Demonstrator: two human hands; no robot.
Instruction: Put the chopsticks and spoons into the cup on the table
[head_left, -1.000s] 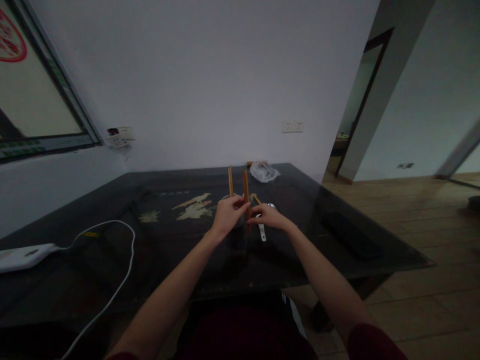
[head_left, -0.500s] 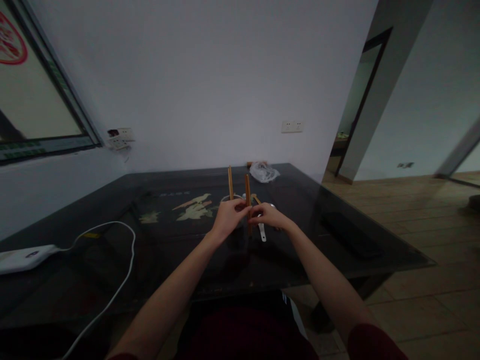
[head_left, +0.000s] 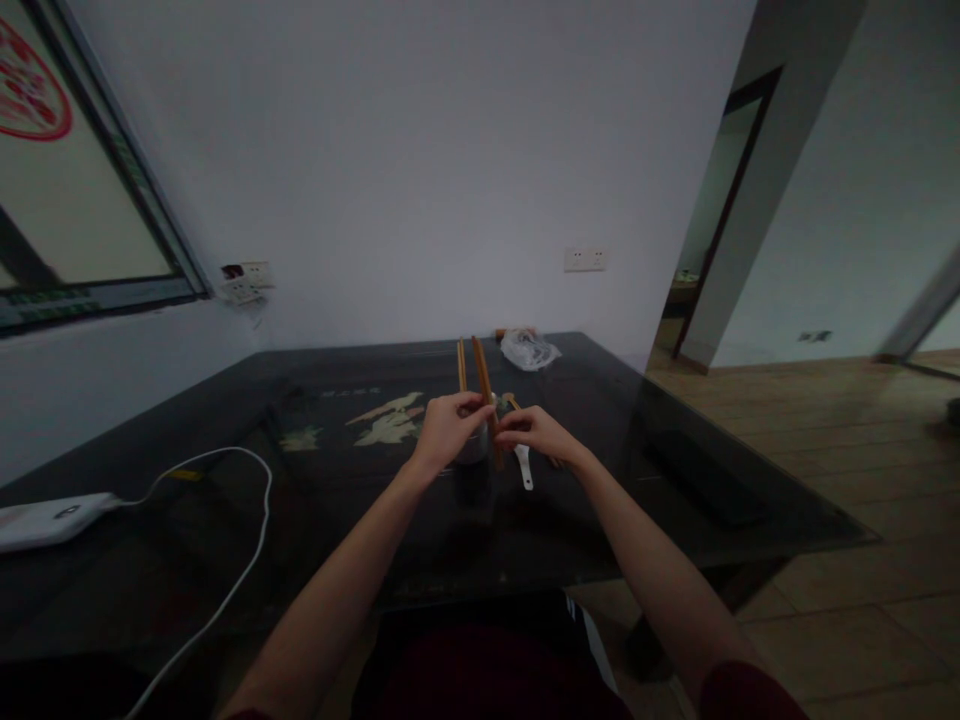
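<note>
Brown wooden chopsticks (head_left: 481,366) stand tilted to the left between my two hands. My left hand (head_left: 448,428) pinches them partway up, its fingers closed. Lower down, my right hand (head_left: 536,433) has its fingers closed on the same chopsticks. Behind my left hand, paler chopsticks (head_left: 462,366) stand upright in a round cup (head_left: 472,448), which my left hand partly covers. A white spoon-like utensil (head_left: 524,467) lies beside my right hand, its upper end hidden. Just past my right fingers shows the end of a wooden utensil (head_left: 511,400).
A crumpled clear plastic bag (head_left: 529,349) lies at the far edge of the dark table (head_left: 600,400), against the wall. To the right rests a black flat object (head_left: 705,475). A white power strip (head_left: 56,520) with a white cable (head_left: 264,500) occupies the left side.
The chopsticks in my hands have gone from nearly upright to leaning left. My left hand has shifted slightly left, and more of the cup shows between my hands.
</note>
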